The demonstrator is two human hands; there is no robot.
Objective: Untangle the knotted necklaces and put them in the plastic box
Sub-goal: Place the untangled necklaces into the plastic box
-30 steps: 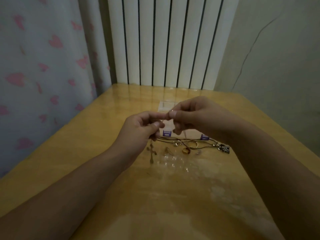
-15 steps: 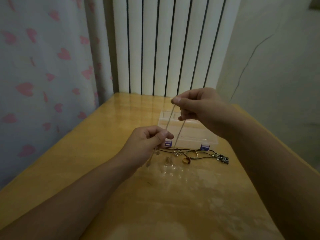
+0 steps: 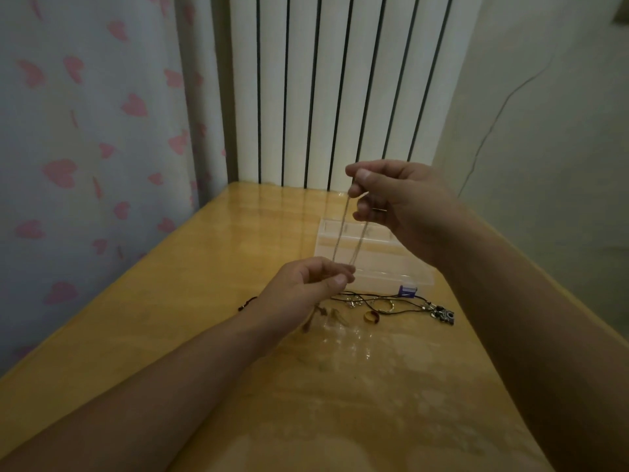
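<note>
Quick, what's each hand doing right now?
Left hand: pinching the lower end of the thin chain.
Right hand: pinching the chain's upper end, raised above the table.

I could read no text, brand or number anywhere. The only mark that looked like a label was a small purple patch [image 3: 408,290] on the near right corner of the plastic box [image 3: 374,264], and whatever stood on it was too small and blurred for me to make out.
</note>
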